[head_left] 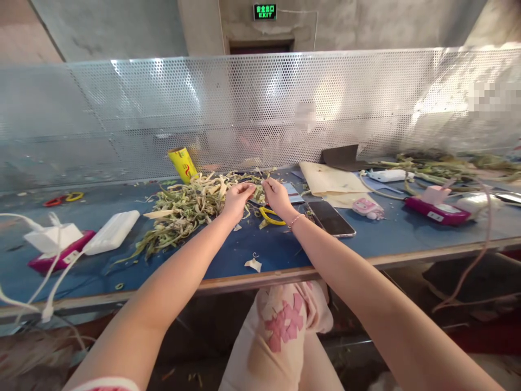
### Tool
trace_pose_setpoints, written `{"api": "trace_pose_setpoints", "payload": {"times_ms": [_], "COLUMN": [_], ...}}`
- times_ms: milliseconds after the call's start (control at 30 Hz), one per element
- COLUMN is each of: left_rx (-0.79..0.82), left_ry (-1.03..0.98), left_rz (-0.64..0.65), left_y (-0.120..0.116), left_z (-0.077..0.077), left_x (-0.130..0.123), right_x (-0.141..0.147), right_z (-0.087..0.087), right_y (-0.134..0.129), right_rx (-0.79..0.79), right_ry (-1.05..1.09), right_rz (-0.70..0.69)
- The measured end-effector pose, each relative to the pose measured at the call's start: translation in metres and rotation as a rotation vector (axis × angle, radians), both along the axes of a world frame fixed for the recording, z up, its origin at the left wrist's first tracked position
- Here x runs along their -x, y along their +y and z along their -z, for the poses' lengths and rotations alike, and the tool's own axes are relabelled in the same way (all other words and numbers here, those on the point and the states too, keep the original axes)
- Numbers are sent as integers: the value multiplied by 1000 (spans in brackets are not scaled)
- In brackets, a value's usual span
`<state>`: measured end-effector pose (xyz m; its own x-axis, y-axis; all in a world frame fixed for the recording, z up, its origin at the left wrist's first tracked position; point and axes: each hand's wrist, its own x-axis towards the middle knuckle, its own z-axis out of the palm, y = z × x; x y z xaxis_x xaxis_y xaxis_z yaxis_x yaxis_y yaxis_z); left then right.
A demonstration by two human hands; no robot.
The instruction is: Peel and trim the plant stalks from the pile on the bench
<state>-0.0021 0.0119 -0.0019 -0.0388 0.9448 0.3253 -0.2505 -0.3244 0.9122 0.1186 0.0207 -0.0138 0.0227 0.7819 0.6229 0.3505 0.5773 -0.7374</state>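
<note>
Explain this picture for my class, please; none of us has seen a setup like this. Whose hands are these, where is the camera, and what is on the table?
There is no robot here. One person works bare-handed, and a head-worn camera looks forward and down, so both forearms reach away from us.

The left hand and right hand meet above the blue table, fingertips bent inward. Anything in their grip is too small to make out.

Beside the left hand lies a heap of dry-looking plant pieces, with a yellow tube behind it. Near the right wrist are a yellow handle and a dark-screened phone. A perforated metal screen stands behind everything.
</note>
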Motion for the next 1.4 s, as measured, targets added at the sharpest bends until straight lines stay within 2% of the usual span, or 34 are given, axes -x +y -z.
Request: {"api": "trace_pose_setpoints", "payload": {"times_ms": [433, 533, 667, 767, 1000, 1200, 1400], "left_rx": [-91, -127, -151, -176, -270, -339, -323], "left_ry": [-2, 32, 89, 115, 278, 396, 374], "left_rz": [-50, -93, -207, -233, -291, -298, -285], "left_y": [0, 4, 8, 11, 19, 18, 13], "left_z": [-2, -1, 0, -1, 4, 6, 4], "left_x": [-1, 1, 6, 10, 16, 16, 14], "right_x": [3, 3, 0, -1, 3, 6, 4], "right_z": [1, 0, -2, -2, 0, 4, 5], "right_y": [-1, 0, 1, 1, 1, 5, 4], "right_rx": [10, 71, 214, 246, 65, 4, -102], "right_ry": [65, 148, 336, 351, 156, 60, 1], "right_rz": [-90, -158, -342, -422, -262, -258, -244]}}
